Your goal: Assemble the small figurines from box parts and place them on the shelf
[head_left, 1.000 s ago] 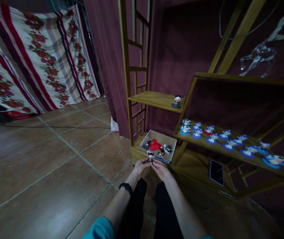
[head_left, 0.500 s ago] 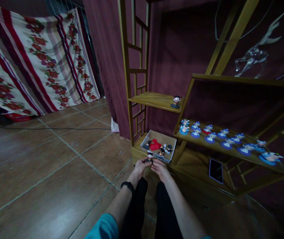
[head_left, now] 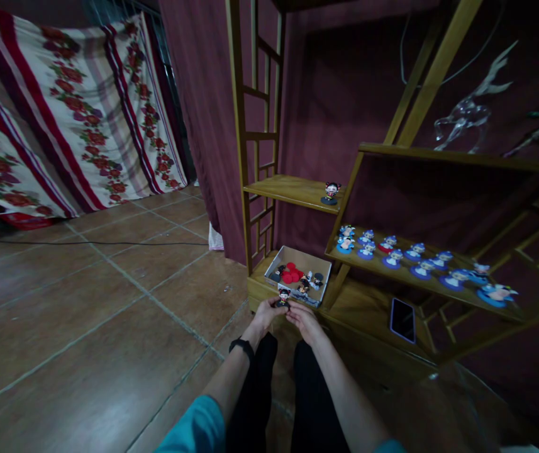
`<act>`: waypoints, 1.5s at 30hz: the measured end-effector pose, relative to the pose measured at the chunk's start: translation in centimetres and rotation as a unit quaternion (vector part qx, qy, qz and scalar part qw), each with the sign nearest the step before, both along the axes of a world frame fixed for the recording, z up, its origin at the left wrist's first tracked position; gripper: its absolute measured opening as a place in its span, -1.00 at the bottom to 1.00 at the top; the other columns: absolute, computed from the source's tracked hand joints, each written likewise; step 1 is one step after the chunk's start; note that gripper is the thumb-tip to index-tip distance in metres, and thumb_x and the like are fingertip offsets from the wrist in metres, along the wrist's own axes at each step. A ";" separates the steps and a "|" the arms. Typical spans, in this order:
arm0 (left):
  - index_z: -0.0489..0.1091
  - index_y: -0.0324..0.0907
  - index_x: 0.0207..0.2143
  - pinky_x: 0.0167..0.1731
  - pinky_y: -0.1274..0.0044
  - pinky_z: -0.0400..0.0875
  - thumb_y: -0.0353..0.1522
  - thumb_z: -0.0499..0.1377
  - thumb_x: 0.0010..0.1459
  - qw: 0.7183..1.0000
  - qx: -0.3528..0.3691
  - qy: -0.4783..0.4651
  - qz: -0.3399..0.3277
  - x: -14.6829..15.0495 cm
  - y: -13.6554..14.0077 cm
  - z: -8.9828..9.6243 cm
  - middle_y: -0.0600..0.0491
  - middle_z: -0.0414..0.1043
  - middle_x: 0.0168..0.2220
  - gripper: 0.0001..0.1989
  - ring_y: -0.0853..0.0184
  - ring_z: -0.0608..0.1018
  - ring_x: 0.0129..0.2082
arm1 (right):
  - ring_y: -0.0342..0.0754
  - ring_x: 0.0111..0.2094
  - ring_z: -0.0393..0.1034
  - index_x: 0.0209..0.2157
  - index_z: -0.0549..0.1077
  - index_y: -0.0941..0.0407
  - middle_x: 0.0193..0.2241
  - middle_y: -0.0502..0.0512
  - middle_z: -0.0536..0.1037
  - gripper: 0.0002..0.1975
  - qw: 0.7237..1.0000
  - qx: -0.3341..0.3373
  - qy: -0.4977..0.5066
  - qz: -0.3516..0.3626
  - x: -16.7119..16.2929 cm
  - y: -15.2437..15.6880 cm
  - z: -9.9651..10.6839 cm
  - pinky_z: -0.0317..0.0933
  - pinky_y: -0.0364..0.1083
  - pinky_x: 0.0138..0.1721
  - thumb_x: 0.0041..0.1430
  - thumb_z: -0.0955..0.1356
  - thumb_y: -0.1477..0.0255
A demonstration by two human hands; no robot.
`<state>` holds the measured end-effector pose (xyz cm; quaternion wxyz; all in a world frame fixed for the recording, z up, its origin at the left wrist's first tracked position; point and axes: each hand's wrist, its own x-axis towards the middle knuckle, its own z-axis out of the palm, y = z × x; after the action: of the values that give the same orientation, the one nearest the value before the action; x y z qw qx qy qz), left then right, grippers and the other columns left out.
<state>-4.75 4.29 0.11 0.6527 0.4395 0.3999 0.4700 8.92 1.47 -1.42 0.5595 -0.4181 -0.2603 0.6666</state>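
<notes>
Between my two hands, just in front of the box, is a small figurine (head_left: 283,296) with black hair buns and a dark round base, held upright. My left hand (head_left: 265,314) grips the base from the left, and my right hand (head_left: 303,318) has its fingers on the base from the right. Behind them a shallow cardboard box (head_left: 324,264) sits on the low shelf. Inside it lie several red round pieces (head_left: 290,274) and several loose dark-and-white figurines (head_left: 304,286). A similar figurine (head_left: 330,192) stands on the small shelf above.
Two rows of blue-and-white figurines (head_left: 393,258) on round bases stand on the middle shelf (head_left: 377,267) at right. A phone (head_left: 402,320) lies on the lower shelf. A clear deer ornament (head_left: 465,119) stands higher up. A black cable (head_left: 122,243) crosses the tiled floor.
The view has shifted slightly, so the shelf contents sit a little further left. Both hands stay on the figurine in nearly the same pose.
</notes>
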 end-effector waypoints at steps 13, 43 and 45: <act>0.47 -0.29 -0.36 -0.30 0.55 0.26 -0.46 0.34 -0.40 1.000 0.008 0.018 0.006 -0.3 -0.1 0.5 0.01 0.49 -0.44 -0.60 0.37 0.45 -0.45 | -0.11 -0.36 0.45 -0.31 0.47 0.14 -0.43 0.07 0.56 -0.73 1.000 -0.003 -0.017 0.022 0.1 0.1 0.1 0.29 -0.07 -0.23 -0.18 0.39 0.50; 0.46 -0.27 -0.34 -0.29 0.52 0.25 -0.38 0.34 -0.39 0.999 0.013 0.026 0.026 -0.1 0.4 0.0 0.01 0.48 -0.43 -0.58 0.36 0.44 -0.42 | -0.13 -0.34 0.44 -0.29 0.47 0.14 -0.37 0.10 0.56 -0.75 1.000 -0.012 0.024 0.009 0.5 0.6 -0.4 0.27 -0.08 -0.18 -0.13 0.37 0.52; 0.45 -0.26 -0.33 -0.30 0.52 0.25 -0.37 0.34 -0.37 0.999 0.017 0.026 0.031 -0.1 0.5 -0.2 0.02 0.48 -0.43 -0.58 0.37 0.44 -0.43 | -0.13 -0.33 0.44 -0.30 0.47 0.14 -0.36 0.10 0.56 -0.75 1.000 -0.009 0.026 0.010 0.5 0.5 -0.3 0.27 -0.08 -0.17 -0.13 0.37 0.53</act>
<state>-4.86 4.75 -0.12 0.6197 0.4504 0.4220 0.4848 9.38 1.99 -1.75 0.5557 -0.4031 -0.2437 0.6850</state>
